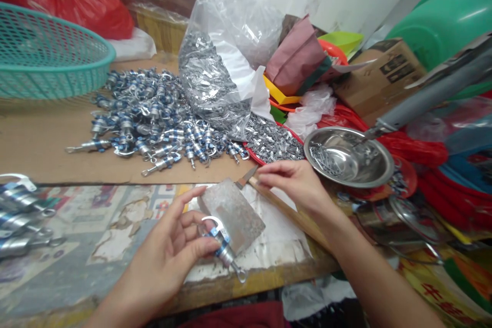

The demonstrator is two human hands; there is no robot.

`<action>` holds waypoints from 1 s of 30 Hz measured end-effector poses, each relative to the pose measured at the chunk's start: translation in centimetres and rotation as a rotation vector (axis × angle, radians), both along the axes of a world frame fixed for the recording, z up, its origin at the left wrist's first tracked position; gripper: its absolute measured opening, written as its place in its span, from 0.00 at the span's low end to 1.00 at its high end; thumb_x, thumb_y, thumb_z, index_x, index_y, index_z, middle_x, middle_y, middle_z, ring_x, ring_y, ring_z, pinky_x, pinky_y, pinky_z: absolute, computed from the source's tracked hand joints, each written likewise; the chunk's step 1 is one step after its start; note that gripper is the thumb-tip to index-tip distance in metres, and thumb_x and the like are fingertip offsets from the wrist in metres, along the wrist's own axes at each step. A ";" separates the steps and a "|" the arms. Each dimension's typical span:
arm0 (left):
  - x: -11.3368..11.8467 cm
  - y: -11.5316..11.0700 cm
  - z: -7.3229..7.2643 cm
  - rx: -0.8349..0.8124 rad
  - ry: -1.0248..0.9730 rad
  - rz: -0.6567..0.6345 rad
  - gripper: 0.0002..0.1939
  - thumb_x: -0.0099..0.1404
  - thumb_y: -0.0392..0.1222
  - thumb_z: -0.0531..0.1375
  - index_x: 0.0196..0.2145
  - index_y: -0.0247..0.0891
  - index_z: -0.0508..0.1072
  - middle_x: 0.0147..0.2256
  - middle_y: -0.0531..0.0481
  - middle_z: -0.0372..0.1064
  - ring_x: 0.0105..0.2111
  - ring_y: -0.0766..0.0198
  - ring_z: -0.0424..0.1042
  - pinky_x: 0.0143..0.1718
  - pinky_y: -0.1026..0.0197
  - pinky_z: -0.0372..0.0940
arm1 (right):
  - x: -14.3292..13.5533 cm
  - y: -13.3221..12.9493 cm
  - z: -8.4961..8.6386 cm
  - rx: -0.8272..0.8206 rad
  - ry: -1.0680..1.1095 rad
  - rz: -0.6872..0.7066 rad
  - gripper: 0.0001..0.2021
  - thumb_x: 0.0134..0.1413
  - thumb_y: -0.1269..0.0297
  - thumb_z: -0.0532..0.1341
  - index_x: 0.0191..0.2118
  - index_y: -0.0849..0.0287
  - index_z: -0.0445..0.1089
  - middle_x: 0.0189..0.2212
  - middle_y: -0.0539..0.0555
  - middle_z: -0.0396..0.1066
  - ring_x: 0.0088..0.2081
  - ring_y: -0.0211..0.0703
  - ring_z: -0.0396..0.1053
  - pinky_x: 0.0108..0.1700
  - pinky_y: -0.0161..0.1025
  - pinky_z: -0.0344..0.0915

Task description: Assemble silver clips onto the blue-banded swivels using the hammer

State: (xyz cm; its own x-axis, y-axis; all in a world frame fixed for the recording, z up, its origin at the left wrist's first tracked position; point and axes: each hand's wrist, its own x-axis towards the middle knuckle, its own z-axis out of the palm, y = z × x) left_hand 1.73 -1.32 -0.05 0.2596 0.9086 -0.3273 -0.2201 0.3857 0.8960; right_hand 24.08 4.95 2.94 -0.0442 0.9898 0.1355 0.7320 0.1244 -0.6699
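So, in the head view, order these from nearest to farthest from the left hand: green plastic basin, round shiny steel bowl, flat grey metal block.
1. Flat grey metal block: immediately right of the left hand.
2. Round shiny steel bowl: farther right, beyond the right hand.
3. Green plastic basin: farthest, at upper right.

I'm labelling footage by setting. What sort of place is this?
Probably a small workshop, judging by the heap of metal fittings, the bag of small metal parts, and the metal block by the left hand.
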 end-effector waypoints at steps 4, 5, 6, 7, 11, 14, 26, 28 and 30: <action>0.1 0.0 0.2 0.008 -0.011 0.007 0.33 0.53 0.34 0.63 0.55 0.42 0.56 0.28 0.57 0.70 0.31 0.65 0.72 0.34 0.65 0.66 | -3.9 -3.8 0.2 -0.043 0.269 0.377 0.05 0.47 0.72 0.65 0.32 0.58 0.78 0.27 0.50 0.79 0.28 0.38 0.75 0.31 0.31 0.71; 0.2 0.0 0.2 0.013 -0.010 0.011 0.33 0.53 0.35 0.63 0.54 0.42 0.56 0.28 0.56 0.71 0.32 0.63 0.73 0.35 0.63 0.66 | -4.4 -4.3 0.1 -0.014 0.281 0.424 0.07 0.48 0.74 0.64 0.33 0.58 0.78 0.28 0.51 0.79 0.29 0.37 0.75 0.32 0.31 0.71; 0.2 0.0 0.2 0.017 -0.009 0.013 0.32 0.53 0.35 0.63 0.54 0.42 0.56 0.29 0.56 0.72 0.33 0.62 0.74 0.37 0.62 0.67 | -4.7 -4.6 0.1 0.030 0.264 0.450 0.08 0.49 0.74 0.64 0.34 0.58 0.78 0.28 0.51 0.79 0.29 0.37 0.75 0.33 0.31 0.70; 0.2 0.0 0.2 0.020 -0.008 0.013 0.32 0.53 0.36 0.63 0.54 0.43 0.56 0.30 0.55 0.72 0.35 0.61 0.75 0.38 0.60 0.67 | -4.9 -4.7 0.0 0.075 0.241 0.475 0.08 0.50 0.74 0.63 0.36 0.58 0.77 0.29 0.51 0.79 0.29 0.37 0.75 0.33 0.31 0.70; 0.1 0.0 -0.1 0.026 -0.017 -0.023 0.32 0.53 0.37 0.64 0.54 0.42 0.57 0.32 0.52 0.73 0.36 0.59 0.75 0.40 0.58 0.68 | -4.6 -4.5 0.0 0.165 0.165 0.511 0.09 0.53 0.73 0.62 0.39 0.58 0.76 0.30 0.52 0.78 0.29 0.37 0.73 0.33 0.31 0.69; 0.1 0.0 -0.3 0.023 -0.031 0.001 0.32 0.53 0.36 0.64 0.54 0.42 0.57 0.31 0.54 0.72 0.34 0.61 0.74 0.37 0.61 0.68 | -4.3 -5.0 0.1 0.213 0.085 0.556 0.09 0.54 0.75 0.59 0.38 0.59 0.76 0.29 0.53 0.77 0.30 0.39 0.73 0.34 0.34 0.68; 0.0 0.0 -0.3 0.016 -0.050 -0.012 0.31 0.54 0.34 0.63 0.53 0.42 0.58 0.29 0.56 0.69 0.33 0.64 0.72 0.36 0.64 0.67 | -4.9 -5.9 1.5 -0.023 0.089 0.357 0.06 0.54 0.77 0.60 0.32 0.62 0.74 0.26 0.51 0.71 0.29 0.36 0.67 0.31 0.31 0.63; 0.1 -0.1 -0.3 0.010 -0.061 0.006 0.30 0.54 0.33 0.63 0.53 0.42 0.58 0.29 0.57 0.69 0.32 0.65 0.72 0.36 0.64 0.66 | -5.0 -5.2 1.7 -0.168 0.126 0.359 0.05 0.51 0.77 0.63 0.30 0.62 0.75 0.25 0.49 0.72 0.28 0.35 0.68 0.31 0.29 0.62; 0.1 -0.1 -0.3 0.009 -0.066 0.002 0.30 0.54 0.33 0.63 0.53 0.42 0.58 0.28 0.57 0.69 0.32 0.66 0.72 0.36 0.65 0.67 | -5.2 -4.8 1.7 -0.239 0.095 0.398 0.04 0.50 0.76 0.64 0.29 0.62 0.76 0.24 0.49 0.72 0.28 0.35 0.68 0.30 0.30 0.61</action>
